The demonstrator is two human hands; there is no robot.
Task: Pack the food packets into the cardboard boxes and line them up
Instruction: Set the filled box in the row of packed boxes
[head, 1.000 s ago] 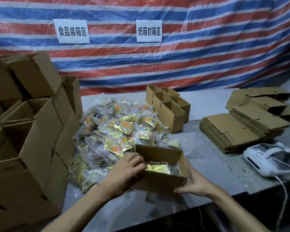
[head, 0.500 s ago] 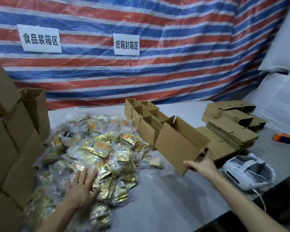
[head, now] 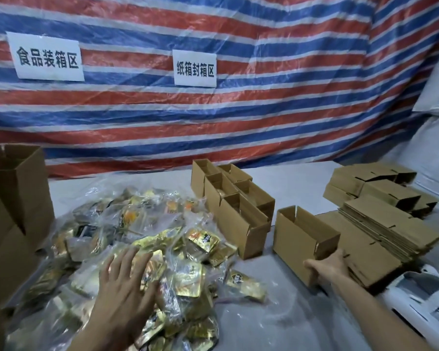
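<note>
— Where is the open box (head: 302, 236)?
— Just right of the row of boxes (head: 235, 198). The right hand (head: 327, 268) grips its near end.
— And the left hand (head: 123, 285)?
— Flat, fingers spread, over the packet pile (head: 178, 239) (shiny gold ones), holding nothing.

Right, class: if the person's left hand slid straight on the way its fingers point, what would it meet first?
Probably the heap of gold foil food packets in clear plastic, lying just ahead of the left hand; whether it touches them now is unclear.
</note>
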